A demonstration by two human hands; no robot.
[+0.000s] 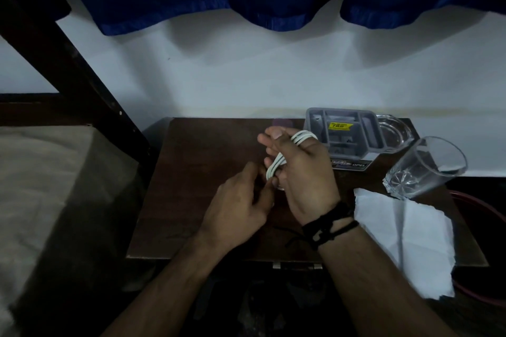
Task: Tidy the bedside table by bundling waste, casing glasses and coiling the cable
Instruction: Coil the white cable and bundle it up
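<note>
White cable (284,154) loops around right hand (304,172); left hand (243,200) seemingly pinches its end above table (197,172).

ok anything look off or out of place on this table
The white paper sheet at the right has a ragged torn top edge, and its near corner hangs over the table edge. The drinking glass appears tilted, though the wide lens may cause that. Nothing looks spilled.
</note>
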